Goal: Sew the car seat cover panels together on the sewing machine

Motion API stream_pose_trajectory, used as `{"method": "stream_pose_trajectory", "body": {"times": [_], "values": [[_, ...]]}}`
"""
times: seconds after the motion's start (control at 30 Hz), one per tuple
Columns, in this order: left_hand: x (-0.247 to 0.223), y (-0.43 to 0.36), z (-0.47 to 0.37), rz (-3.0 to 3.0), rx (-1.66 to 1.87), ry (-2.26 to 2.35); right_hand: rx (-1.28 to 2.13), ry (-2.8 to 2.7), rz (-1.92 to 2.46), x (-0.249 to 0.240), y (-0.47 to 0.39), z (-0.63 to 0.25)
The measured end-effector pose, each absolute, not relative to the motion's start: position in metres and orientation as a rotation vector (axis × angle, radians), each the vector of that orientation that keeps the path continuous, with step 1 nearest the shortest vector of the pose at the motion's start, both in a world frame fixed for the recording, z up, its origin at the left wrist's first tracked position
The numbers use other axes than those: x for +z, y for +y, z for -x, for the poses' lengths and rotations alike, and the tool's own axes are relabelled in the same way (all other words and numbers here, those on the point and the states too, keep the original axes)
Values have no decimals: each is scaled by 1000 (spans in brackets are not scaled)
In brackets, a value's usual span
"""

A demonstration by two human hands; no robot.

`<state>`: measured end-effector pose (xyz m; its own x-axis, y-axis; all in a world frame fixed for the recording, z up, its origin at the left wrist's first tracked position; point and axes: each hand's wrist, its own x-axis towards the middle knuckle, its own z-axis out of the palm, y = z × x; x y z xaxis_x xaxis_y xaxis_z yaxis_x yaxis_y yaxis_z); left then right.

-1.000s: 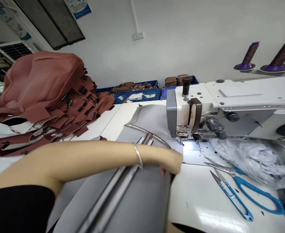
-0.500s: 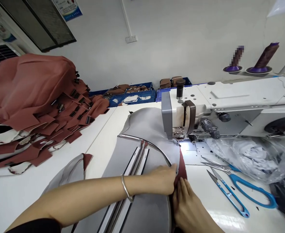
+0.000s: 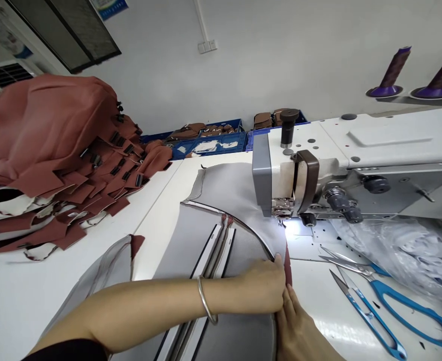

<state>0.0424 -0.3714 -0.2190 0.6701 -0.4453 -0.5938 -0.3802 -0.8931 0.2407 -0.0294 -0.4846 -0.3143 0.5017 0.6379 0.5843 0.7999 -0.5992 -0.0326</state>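
Note:
A grey-backed fabric cover (image 3: 239, 180) with reddish-brown facing lies under the sewing machine's needle area (image 3: 281, 223). White strips edged in black run down its middle. My left hand (image 3: 264, 286), with a silver bangle at the wrist, is closed on the cover's right edge, thumb on top near the dark seam. Right against it, my right hand (image 3: 296, 326) grips the same edge lower down, fingers pressed together and its thumb hidden. A narrow reddish-brown strip (image 3: 288, 268) shows between the hands and the machine.
Blue-handled scissors (image 3: 412, 306) and thread snips (image 3: 367, 316) lie right of my hands. Behind them sits a clear plastic bag (image 3: 405, 245) of white pieces. Reddish-brown covers (image 3: 55, 135) are heaped at left. Another grey piece (image 3: 100, 271) lies nearer. Blue crates (image 3: 213, 145) stand behind.
The view has shifted, bringing the machine closer. My hands have closed up along the edge, and less of the reddish-brown strip shows beside them. The cover's top edge has shifted slightly.

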Motion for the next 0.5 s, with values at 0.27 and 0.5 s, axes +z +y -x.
{"method": "stream_pose_trajectory", "body": {"times": [0.27, 0.5], "values": [[-203, -383, -60, -2792, -1129, -561, -685, -1229, 2421, -324, -490, 13], [-214, -382, -80, -2756, -1043, -470, -729, -1093, 2329, -309, -489, -12]]}}
